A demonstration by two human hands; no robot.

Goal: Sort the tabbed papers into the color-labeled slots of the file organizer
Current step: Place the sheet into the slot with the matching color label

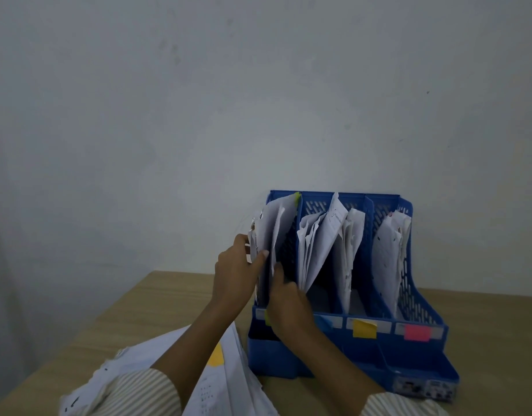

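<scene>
From the head view, a blue organizer (408, 295) stands on a wooden table (168, 295) against a pale wall (198, 100), its four slots facing the person. Both hands work at the leftmost slot. The left hand (234, 274) reaches in from outside, its thumb pressed on the near face of the sheets (273, 229) and its fingers behind them, apparently pinching the bundle so it stays upright and leaves a gap. The right hand (285, 298) sits just beside it at the slot's mouth, fingers curled with the thumb up against a sheet edge; whether it grips a paper or only steadies one I cannot tell. A green tab (296, 199) pokes up at the top back corner of these sheets, and a sliver of green label (267, 318) shows on the front lip below the right hand, so the match looks right. The second slot holds fanned, leaning papers (315, 244), its label hidden by the right wrist. The third slot, marked by a yellow label (364, 328), holds a thinner batch, and the fourth, with a pink label (417, 332), holds a slumped stack (389, 253). The unsorted pile (228, 379) lies on the table under the left forearm, close to the person for easy reach, a yellow tab (216, 355) showing on top, so work remains. Striped sleeves (144, 388) cover both forearms.
</scene>
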